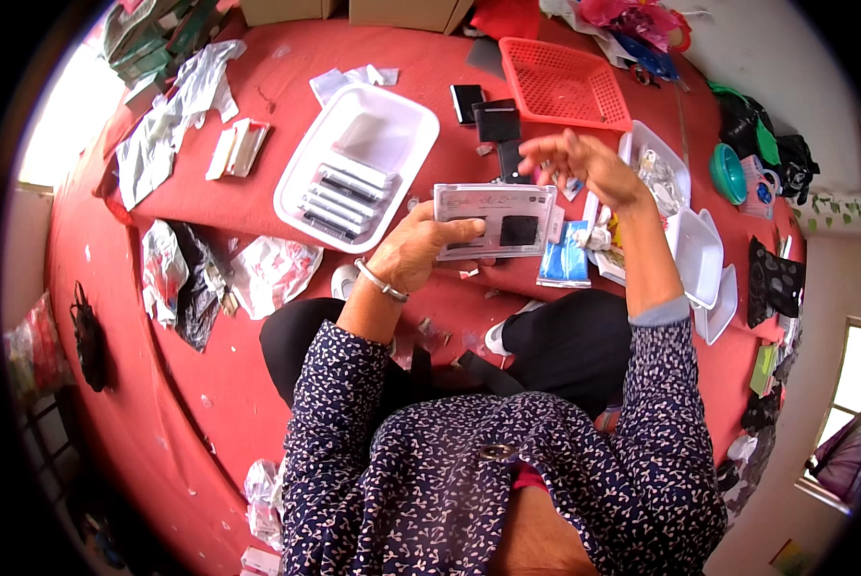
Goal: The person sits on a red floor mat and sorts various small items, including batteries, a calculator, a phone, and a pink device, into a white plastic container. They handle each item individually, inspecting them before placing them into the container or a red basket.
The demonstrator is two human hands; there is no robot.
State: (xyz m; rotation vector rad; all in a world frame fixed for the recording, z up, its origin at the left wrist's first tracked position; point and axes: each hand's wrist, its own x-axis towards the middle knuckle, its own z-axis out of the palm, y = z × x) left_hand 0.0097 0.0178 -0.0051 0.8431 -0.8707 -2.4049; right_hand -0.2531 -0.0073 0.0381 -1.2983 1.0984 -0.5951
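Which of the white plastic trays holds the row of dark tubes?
The large white rectangular tray left of the red mesh basket; the smaller white trays on the right hold no such tubes.

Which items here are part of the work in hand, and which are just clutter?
In use:
- clear flat package, held by left hand
- right hand, raised open above small black boxes
- white tray of tubes

Lying about:
- red basket
- crumpled plastic bags
- teal bowl

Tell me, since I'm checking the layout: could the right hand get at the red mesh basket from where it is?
Probably yes. The right hand is open and empty, raised just below the red mesh basket, with only small black boxes beside its path, not across it.
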